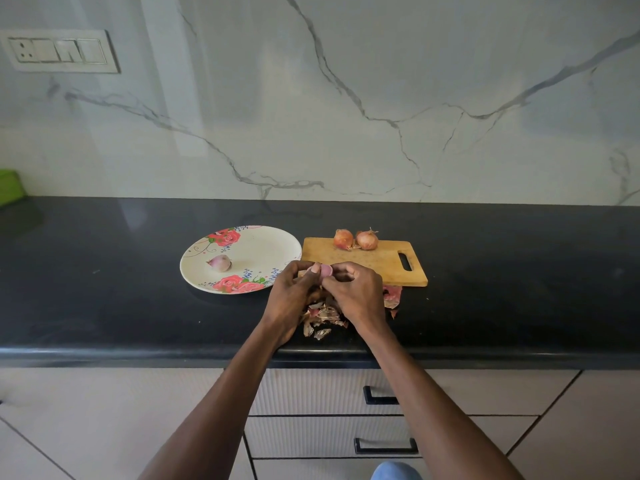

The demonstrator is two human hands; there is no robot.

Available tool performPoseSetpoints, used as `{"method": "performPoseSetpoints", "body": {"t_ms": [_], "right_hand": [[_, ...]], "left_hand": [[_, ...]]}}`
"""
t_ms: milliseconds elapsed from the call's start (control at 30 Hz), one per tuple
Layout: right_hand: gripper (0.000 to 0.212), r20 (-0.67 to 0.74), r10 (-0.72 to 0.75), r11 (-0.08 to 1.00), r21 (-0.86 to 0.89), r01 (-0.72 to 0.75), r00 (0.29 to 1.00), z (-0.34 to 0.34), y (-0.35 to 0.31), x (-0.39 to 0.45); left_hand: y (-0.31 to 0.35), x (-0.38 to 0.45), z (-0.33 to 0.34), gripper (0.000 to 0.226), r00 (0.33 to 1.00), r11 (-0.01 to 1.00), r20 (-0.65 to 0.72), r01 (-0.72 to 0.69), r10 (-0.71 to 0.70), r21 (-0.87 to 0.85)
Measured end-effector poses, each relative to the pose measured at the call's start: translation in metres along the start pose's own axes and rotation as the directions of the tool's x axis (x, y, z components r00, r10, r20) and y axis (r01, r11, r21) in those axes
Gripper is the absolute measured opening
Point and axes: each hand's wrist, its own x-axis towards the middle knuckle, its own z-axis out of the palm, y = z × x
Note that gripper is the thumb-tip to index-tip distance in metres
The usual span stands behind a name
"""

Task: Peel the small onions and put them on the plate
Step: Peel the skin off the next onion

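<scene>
A small purple onion [326,270] is held between both hands just above the front left corner of the wooden cutting board [374,259]. My left hand [294,292] and my right hand [353,292] both pinch it, and only its pale purple top shows. One peeled onion [220,263] lies on the flowered plate [263,247], left of the board. Two unpeeled brown onions [343,239] [367,240] sit side by side at the board's far edge.
A heap of dry onion skins [322,320] lies on the black counter [104,289] under my hands, with a reddish skin [393,294] by the board's front edge. Drawers with dark handles [381,398] sit below. A green object [10,187] is far left.
</scene>
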Motion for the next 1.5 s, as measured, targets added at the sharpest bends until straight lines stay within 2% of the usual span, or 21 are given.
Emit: {"method": "performPoseSetpoints", "body": {"t_ms": [133,533,767,867,967,1133,1233,1333,1400,1500], "right_hand": [[0.017,-0.038,-0.027,0.998,-0.062,0.024,0.999,0.001,0.002,0.001],[0.018,-0.067,-0.074,0.995,-0.066,0.070,0.995,0.001,0.005,0.000],[0.008,-0.047,-0.020,1.000,0.007,0.020,0.999,-0.003,0.003,0.002],[0.016,-0.042,0.015,0.996,0.089,-0.011,0.999,-0.005,0.002,0.002],[0.022,-0.048,0.045,0.988,0.153,-0.038,0.998,-0.006,0.005,0.003],[0.023,-0.049,0.121,0.965,0.241,-0.106,0.991,-0.006,0.008,0.005],[0.017,-0.062,0.102,0.971,0.221,-0.086,0.993,-0.004,0.009,0.006],[0.011,-0.160,0.022,0.991,0.137,0.000,0.987,-0.004,0.007,0.004],[0.023,-0.146,-0.055,0.996,0.062,0.065,0.988,-0.005,0.004,0.003],[0.050,0.019,-0.074,0.997,0.021,0.074,0.997,-0.002,0.003,0.001]], "left_hand": [[-0.003,0.001,-0.001,0.029,1.000,1.000,-0.010,0.000,0.000,0.023],[0.001,-0.002,0.001,0.029,0.999,1.000,0.034,0.014,-0.014,0.007],[0.004,-0.002,0.001,0.023,0.998,0.996,0.038,0.052,-0.049,-0.068],[0.003,0.000,0.002,0.025,0.998,0.991,0.011,0.063,-0.063,-0.121],[0.001,0.000,0.002,0.026,0.999,0.995,-0.035,0.016,-0.020,-0.102],[0.001,0.002,0.001,0.030,0.997,0.992,-0.071,0.016,-0.025,-0.128],[0.001,0.004,0.000,0.029,0.996,0.985,-0.058,0.054,-0.064,-0.161],[-0.002,0.006,-0.002,0.026,0.995,0.982,-0.073,0.052,-0.066,-0.179],[-0.003,0.007,-0.004,0.025,0.995,0.980,-0.089,0.031,-0.050,-0.194],[-0.003,0.005,-0.006,0.023,0.997,0.982,-0.077,0.012,-0.027,-0.186]]}}
